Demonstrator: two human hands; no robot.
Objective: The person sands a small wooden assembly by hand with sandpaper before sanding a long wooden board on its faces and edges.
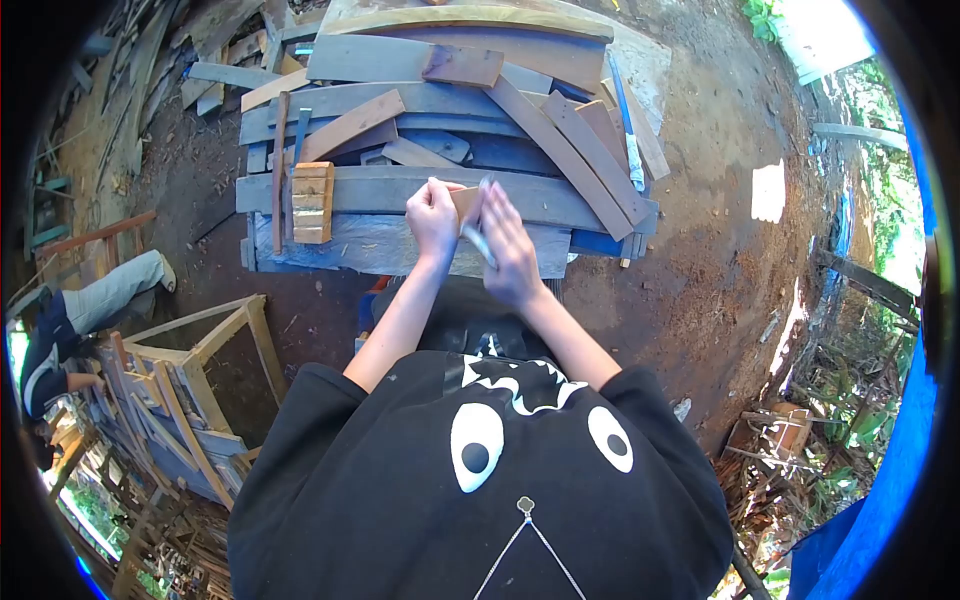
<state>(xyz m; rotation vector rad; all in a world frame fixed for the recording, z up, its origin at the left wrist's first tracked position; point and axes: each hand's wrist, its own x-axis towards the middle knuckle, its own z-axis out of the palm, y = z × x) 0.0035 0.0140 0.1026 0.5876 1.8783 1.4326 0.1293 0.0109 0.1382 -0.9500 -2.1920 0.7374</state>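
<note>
Over the near edge of the workbench, my left hand (433, 217) is closed round a small piece of brown wood (464, 200). My right hand (511, 248) is against the other side of that wood, its fingers straight and pressed together. Between those fingers and the wood is a thin grey sheet (485, 187), with a pale edge showing below by the palm. What the sheet is made of is too small to tell. A stack of short wood blocks (312, 203) stands to the left of my hands on the bench.
Long boards (400, 188) and loose wood strips (560, 150) cover the workbench. A long blue-handled tool (628, 125) lies at its right side. Wooden frames (215, 350) stand on the ground at left, near another person (110, 295). Scrap wood (775, 432) lies at right.
</note>
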